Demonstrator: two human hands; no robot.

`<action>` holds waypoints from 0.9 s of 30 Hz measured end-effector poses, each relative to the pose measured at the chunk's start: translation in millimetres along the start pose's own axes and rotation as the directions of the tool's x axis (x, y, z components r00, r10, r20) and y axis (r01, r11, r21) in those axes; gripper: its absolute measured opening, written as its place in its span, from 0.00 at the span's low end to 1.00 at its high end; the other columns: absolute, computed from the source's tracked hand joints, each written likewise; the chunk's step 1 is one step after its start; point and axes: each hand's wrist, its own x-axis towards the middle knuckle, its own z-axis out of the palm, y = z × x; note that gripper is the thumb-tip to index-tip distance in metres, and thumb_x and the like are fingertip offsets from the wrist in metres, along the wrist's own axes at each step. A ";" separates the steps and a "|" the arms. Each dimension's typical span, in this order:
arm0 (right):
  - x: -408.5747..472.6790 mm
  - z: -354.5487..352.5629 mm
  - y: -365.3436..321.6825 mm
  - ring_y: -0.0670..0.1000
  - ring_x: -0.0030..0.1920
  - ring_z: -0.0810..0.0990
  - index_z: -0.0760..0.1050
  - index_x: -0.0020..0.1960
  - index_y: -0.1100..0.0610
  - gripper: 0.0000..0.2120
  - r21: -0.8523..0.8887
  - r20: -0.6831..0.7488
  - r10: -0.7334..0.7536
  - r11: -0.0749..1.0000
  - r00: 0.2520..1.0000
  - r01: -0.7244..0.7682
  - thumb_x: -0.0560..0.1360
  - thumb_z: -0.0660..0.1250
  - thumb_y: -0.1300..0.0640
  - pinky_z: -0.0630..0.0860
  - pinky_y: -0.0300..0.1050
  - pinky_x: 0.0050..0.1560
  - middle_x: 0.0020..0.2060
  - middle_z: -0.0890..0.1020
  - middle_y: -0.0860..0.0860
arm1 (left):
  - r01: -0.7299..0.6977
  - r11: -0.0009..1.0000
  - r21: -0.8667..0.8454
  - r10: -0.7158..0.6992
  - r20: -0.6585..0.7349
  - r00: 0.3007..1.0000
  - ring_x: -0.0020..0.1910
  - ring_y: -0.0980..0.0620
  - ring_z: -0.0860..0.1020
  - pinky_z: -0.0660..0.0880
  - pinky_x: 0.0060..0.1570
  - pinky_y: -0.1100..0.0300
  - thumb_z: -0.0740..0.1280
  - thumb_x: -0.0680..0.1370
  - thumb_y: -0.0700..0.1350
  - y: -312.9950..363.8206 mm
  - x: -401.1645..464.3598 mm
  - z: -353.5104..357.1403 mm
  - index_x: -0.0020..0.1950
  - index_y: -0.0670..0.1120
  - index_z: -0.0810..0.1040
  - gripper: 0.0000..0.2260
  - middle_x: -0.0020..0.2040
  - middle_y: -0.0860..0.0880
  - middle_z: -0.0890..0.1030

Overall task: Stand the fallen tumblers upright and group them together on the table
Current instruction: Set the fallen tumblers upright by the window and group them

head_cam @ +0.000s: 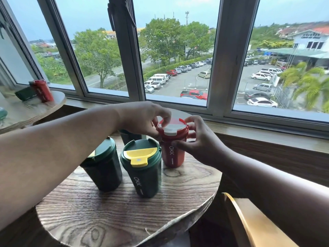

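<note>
A red tumbler (173, 154) with a white flip lid stands upright at the far side of the round wooden table (124, 211). My left hand (142, 120) pinches its lid rim from the left. My right hand (197, 145) curls round its right side, thumb on the body. Two dark green tumblers stand upright beside it: one with a yellow lid tab (142, 168) in the middle, another (102, 163) at the left, partly behind my left forearm. Behind them a further dark tumbler (129, 135) is mostly hidden under my left hand.
On a second wooden table (35, 111) at the far left stand a red tumbler (42, 90) and a dark green one (25, 93) that looks to be lying down. A window sill (267, 132) runs behind. A yellow-edged chair back (249, 223) sits at the lower right.
</note>
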 end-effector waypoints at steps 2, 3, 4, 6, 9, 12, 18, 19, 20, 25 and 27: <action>-1.3 0.2 -1.5 0.43 0.49 0.80 0.65 0.63 0.53 0.32 -0.008 0.005 0.000 1.000 1.000 0.000 0.67 0.79 0.55 0.79 0.33 0.42 0.54 0.77 0.48 | -0.001 1.000 0.009 0.001 -0.005 1.000 0.48 0.57 0.81 0.79 0.51 0.52 0.77 0.71 0.50 -0.2 -0.7 0.9 0.45 0.59 0.73 0.13 0.48 0.54 0.83; -1.3 0.4 -2.2 0.45 0.49 0.80 0.65 0.63 0.52 0.31 -0.013 0.005 0.001 1.000 1.000 -0.001 0.67 0.79 0.55 0.80 0.35 0.42 0.54 0.77 0.48 | 0.003 1.000 0.015 -0.003 -0.009 1.000 0.48 0.57 0.81 0.79 0.51 0.53 0.77 0.71 0.49 -0.5 -0.5 0.9 0.45 0.59 0.73 0.13 0.48 0.54 0.83; -0.3 0.8 -3.0 0.46 0.48 0.81 0.65 0.62 0.52 0.31 -0.014 0.004 0.002 1.000 1.000 -0.002 0.67 0.79 0.55 0.80 0.36 0.42 0.54 0.77 0.49 | 0.011 1.000 0.019 -0.010 -0.012 1.000 0.49 0.56 0.81 0.78 0.51 0.54 0.76 0.71 0.49 -0.7 -0.3 0.7 0.45 0.59 0.73 0.13 0.48 0.54 0.83; 1.0 1.9 -5.2 0.47 0.47 0.80 0.65 0.61 0.52 0.29 -0.007 0.007 0.009 1.000 1.000 -0.009 0.68 0.79 0.56 0.79 0.34 0.41 0.52 0.77 0.49 | 0.025 0.999 0.028 -0.025 -0.010 1.000 0.49 0.53 0.82 0.78 0.51 0.55 0.76 0.71 0.48 -0.1 0.1 0.3 0.45 0.58 0.73 0.13 0.48 0.53 0.83; 1.7 1.6 -7.8 0.45 0.46 0.80 0.65 0.60 0.53 0.26 -0.014 0.008 0.027 1.000 1.000 -0.026 0.70 0.76 0.53 0.77 0.31 0.40 0.50 0.78 0.50 | 0.037 0.999 0.022 -0.037 -0.002 0.999 0.49 0.54 0.81 0.79 0.52 0.54 0.77 0.70 0.50 0.6 -0.2 -0.7 0.46 0.57 0.74 0.13 0.49 0.53 0.83; 2.7 -0.6 -13.4 0.43 0.46 0.79 0.65 0.62 0.54 0.24 -0.039 0.005 0.046 0.998 0.999 -0.046 0.73 0.72 0.49 0.75 0.28 0.41 0.50 0.78 0.51 | 0.052 0.999 -0.009 -0.052 0.010 0.999 0.50 0.63 0.80 0.78 0.53 0.55 0.78 0.69 0.56 0.9 -6.3 -5.8 0.50 0.60 0.74 0.16 0.50 0.57 0.82; 13.4 -4.4 -28.2 0.49 0.57 0.78 0.67 0.63 0.44 0.30 -0.279 -0.021 0.050 0.959 0.999 -0.054 0.67 0.64 0.29 0.74 0.51 0.59 0.57 0.78 0.46 | 0.049 0.996 -0.078 -0.058 -0.115 0.992 0.46 0.68 0.79 0.76 0.46 0.64 0.77 0.71 0.55 -9.7 -25.0 -22.5 0.57 0.57 0.74 0.18 0.48 0.64 0.76; 16.0 -4.3 -32.5 0.49 0.58 0.76 0.68 0.64 0.46 0.27 -0.292 -0.026 0.040 0.955 0.999 -0.046 0.70 0.66 0.33 0.72 0.48 0.58 0.57 0.77 0.47 | 0.043 0.995 -0.090 -0.056 -0.145 0.988 0.47 0.64 0.80 0.77 0.47 0.62 0.77 0.71 0.55 -16.3 -28.5 -24.7 0.56 0.57 0.75 0.17 0.50 0.62 0.78; 18.8 -4.2 -37.0 0.49 0.59 0.75 0.69 0.64 0.48 0.25 -0.310 -0.030 0.029 0.950 0.999 -0.037 0.72 0.67 0.37 0.71 0.46 0.56 0.58 0.76 0.48 | 0.044 0.994 -0.102 -0.061 -0.174 0.983 0.48 0.62 0.81 0.78 0.48 0.60 0.76 0.72 0.55 -23.9 -32.4 -26.7 0.54 0.58 0.75 0.16 0.51 0.60 0.79; 44.0 9.3 -67.4 0.50 0.58 0.77 0.72 0.59 0.47 0.19 -0.418 0.011 0.019 0.908 1.000 -0.013 0.72 0.71 0.43 0.74 0.52 0.61 0.56 0.79 0.48 | 0.100 0.988 -0.114 -0.131 -0.312 0.941 0.44 0.60 0.81 0.73 0.41 0.65 0.76 0.73 0.52 -71.8 -53.2 -35.9 0.53 0.51 0.79 0.12 0.48 0.56 0.81; 58.6 21.2 -82.1 0.50 0.54 0.79 0.74 0.56 0.48 0.16 -0.476 0.059 0.021 0.879 0.998 0.010 0.72 0.71 0.44 0.77 0.52 0.58 0.52 0.80 0.47 | 0.138 0.984 -0.108 -0.169 -0.361 0.917 0.43 0.59 0.80 0.74 0.41 0.62 0.76 0.73 0.53 -99.9 -58.8 -36.4 0.52 0.50 0.79 0.12 0.46 0.56 0.81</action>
